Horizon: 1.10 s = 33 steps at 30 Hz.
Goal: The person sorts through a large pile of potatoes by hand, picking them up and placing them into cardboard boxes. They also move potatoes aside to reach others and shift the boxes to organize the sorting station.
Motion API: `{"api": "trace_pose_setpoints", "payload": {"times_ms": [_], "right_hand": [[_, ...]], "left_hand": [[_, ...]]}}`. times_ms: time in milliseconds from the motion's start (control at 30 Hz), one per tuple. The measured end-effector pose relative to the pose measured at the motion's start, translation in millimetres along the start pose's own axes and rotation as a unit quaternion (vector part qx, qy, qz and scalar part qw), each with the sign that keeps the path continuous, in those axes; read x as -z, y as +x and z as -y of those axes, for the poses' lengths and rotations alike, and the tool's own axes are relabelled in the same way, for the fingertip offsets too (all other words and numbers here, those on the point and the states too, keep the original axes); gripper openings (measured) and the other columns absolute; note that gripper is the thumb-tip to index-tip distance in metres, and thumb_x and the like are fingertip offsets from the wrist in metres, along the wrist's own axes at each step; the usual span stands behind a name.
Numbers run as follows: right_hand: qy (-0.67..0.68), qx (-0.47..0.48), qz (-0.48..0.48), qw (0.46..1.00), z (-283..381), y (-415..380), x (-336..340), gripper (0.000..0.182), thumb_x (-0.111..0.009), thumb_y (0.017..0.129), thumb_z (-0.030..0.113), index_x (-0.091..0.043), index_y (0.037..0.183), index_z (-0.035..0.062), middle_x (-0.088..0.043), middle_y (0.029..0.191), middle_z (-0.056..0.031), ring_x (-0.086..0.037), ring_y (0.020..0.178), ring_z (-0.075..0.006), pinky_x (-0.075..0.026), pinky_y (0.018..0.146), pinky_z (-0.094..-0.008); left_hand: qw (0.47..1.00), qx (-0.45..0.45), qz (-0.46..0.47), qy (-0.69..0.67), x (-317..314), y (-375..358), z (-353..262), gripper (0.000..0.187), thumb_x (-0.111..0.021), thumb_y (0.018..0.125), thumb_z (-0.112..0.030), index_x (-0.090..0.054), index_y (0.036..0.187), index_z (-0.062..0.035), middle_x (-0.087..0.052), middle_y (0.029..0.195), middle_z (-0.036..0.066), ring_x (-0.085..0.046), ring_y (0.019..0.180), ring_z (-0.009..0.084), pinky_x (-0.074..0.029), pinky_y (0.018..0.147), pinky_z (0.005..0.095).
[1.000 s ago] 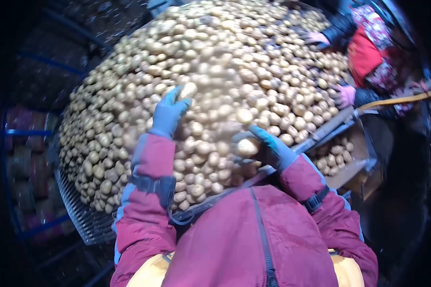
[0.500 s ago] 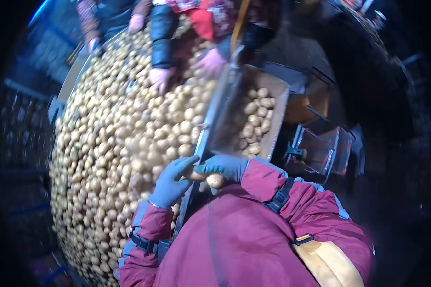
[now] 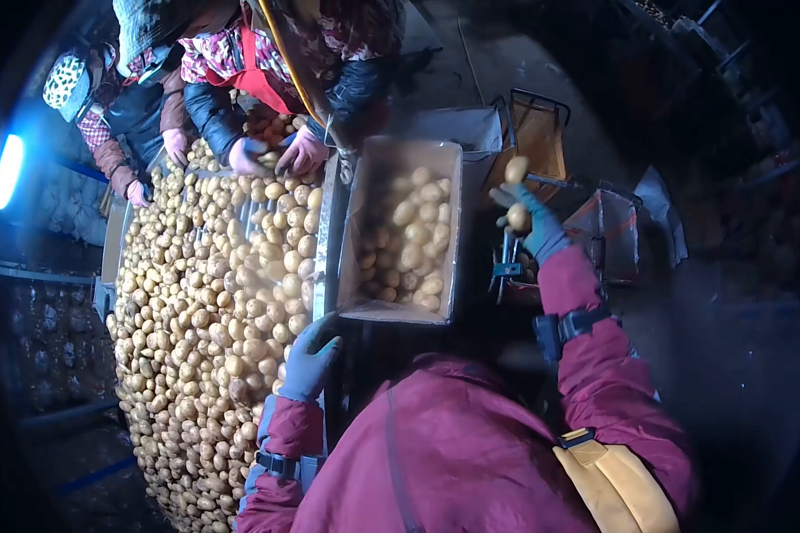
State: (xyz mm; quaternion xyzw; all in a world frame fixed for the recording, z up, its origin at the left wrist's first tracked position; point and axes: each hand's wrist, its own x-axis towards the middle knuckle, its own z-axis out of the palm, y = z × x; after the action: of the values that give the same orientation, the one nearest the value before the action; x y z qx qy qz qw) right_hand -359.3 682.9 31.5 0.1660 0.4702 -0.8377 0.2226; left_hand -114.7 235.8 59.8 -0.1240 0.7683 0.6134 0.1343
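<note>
My left hand (image 3: 308,362), in a blue-grey glove, is open with its fingers stretched along the metal rim (image 3: 325,289) of the sorting table. Beside it spreads a broad layer of loose potatoes (image 3: 206,355). Out to the right, my gloved right hand (image 3: 535,226) is raised over a frame holding a bag, its fingers blurred. One potato (image 3: 518,217) lies against the palm and fingers; a second potato (image 3: 516,169) shows just past the fingertips. Between my arms stands a lined box (image 3: 456,258), part full of potatoes.
Two co-workers stand at the far end, a pink-gloved hand (image 3: 301,152) among the potatoes. An orange-brown bag (image 3: 539,133) on a metal frame and a clear bag (image 3: 615,233) on a stand are at the right. A lit tube lamp (image 3: 8,171) glows at the left.
My right hand has swung from beside my left hand out to the right, carrying potatoes. My left hand has opened at the table rim. The view has turned, showing more of the box.
</note>
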Motion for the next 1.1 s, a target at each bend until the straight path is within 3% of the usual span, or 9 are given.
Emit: {"api": "trace_pose_setpoints", "payload": {"times_ms": [200,300,467,633,767,933,967,1033,1100], "right_hand": [[0.048,-0.067,0.066,0.994,-30,7,-43,0.06,-0.053,0.104,0.05,-0.053,0.142,0.0032,-0.065,0.134,-0.0145,-0.074,0.09,-0.0239,-0.063,0.074,-0.0338],[0.084,-0.056,0.104,0.989,-55,-19,-111,0.052,-0.053,0.105,0.044,-0.056,0.138,0.003,-0.067,0.127,-0.0157,-0.072,0.096,-0.0314,-0.063,0.077,-0.039],[0.049,-0.232,0.3,0.924,-121,-8,-163,0.07,-0.036,0.109,0.053,-0.041,0.149,-0.0042,-0.06,0.135,-0.0231,-0.067,0.115,-0.039,-0.059,0.097,-0.0446],[0.068,-0.374,0.327,0.865,-186,-40,-245,0.061,-0.05,0.107,0.045,-0.046,0.148,-0.0003,-0.064,0.134,-0.0205,-0.065,0.122,-0.0351,-0.059,0.098,-0.0462],[-0.029,-0.447,0.399,0.8,-251,-59,-289,0.05,-0.057,0.105,0.036,-0.052,0.144,0.0048,-0.066,0.132,-0.0128,-0.069,0.113,-0.0252,-0.062,0.089,-0.0398],[-0.132,-0.556,0.374,0.731,-313,-72,-321,0.042,-0.063,0.102,0.036,-0.058,0.134,0.0085,-0.069,0.122,-0.0103,-0.069,0.108,-0.0278,-0.056,0.095,-0.046],[-0.122,-0.526,0.363,0.759,-302,-99,-346,0.046,-0.059,0.103,0.038,-0.057,0.137,0.0058,-0.069,0.125,-0.012,-0.068,0.11,-0.031,-0.054,0.098,-0.0485],[-0.248,-0.399,0.544,0.695,-294,-106,-381,0.051,-0.053,0.105,0.04,-0.054,0.141,0.0035,-0.067,0.13,-0.0134,-0.069,0.109,-0.0323,-0.055,0.097,-0.0491],[-0.217,-0.455,0.475,0.722,-310,-85,-381,0.057,-0.048,0.107,0.044,-0.051,0.145,0.0024,-0.066,0.133,-0.0155,-0.071,0.102,-0.0313,-0.058,0.09,-0.0442]], "left_hand": [[0.999,0.007,-0.047,-0.008,-9,-7,4,0.049,-0.066,0.096,-0.003,-0.056,0.144,-0.0004,-0.063,0.136,0.007,-0.058,0.125,0.0151,-0.046,0.107,0.0291],[0.995,0.021,-0.098,-0.029,-7,-18,5,0.046,-0.069,0.093,-0.007,-0.062,0.137,0.0001,-0.065,0.132,0.01,-0.06,0.126,0.0198,-0.046,0.108,0.0317],[0.98,0.063,-0.134,-0.136,-2,-37,-5,0.044,-0.068,0.095,-0.007,-0.06,0.138,0.0,-0.065,0.133,0.011,-0.062,0.122,0.0174,-0.049,0.103,0.0304],[0.973,-0.013,-0.23,-0.016,7,-56,-4,0.056,-0.075,0.092,-0.02,-0.057,0.142,-0.0051,-0.064,0.131,0.014,-0.066,0.111,0.0213,-0.054,0.097,0.0349],[0.946,-0.07,-0.272,0.162,21,-80,15,0.07,-0.079,0.084,-0.023,-0.053,0.147,-0.0109,-0.06,0.141,0.017,-0.061,0.126,0.0297,-0.049,0.106,0.0378],[0.937,0.086,-0.335,0.045,58,-132,48,0.069,-0.081,0.085,-0.028,-0.054,0.146,-0.0104,-0.061,0.139,0.018,-0.058,0.13,0.0305,-0.046,0.109,0.0387],[0.927,0.135,-0.351,-0.015,68,-146,53,0.069,-0.081,0.085,-0.03,-0.055,0.146,-0.0103,-0.062,0.138,0.018,-0.057,0.131,0.0306,-0.046,0.11,0.0389],[0.867,0.13,-0.48,0.033,102,-179,83,0.064,-0.079,0.089,-0.027,-0.055,0.145,-0.0071,-0.062,0.138,0.019,-0.057,0.131,0.028,-0.046,0.109,0.0379],[0.791,0.081,-0.607,0.003,148,-223,85,0.064,-0.079,0.088,-0.023,-0.054,0.143,-0.0014,-0.058,0.138,0.021,-0.056,0.126,0.0332,-0.046,0.109,0.0416]]}}
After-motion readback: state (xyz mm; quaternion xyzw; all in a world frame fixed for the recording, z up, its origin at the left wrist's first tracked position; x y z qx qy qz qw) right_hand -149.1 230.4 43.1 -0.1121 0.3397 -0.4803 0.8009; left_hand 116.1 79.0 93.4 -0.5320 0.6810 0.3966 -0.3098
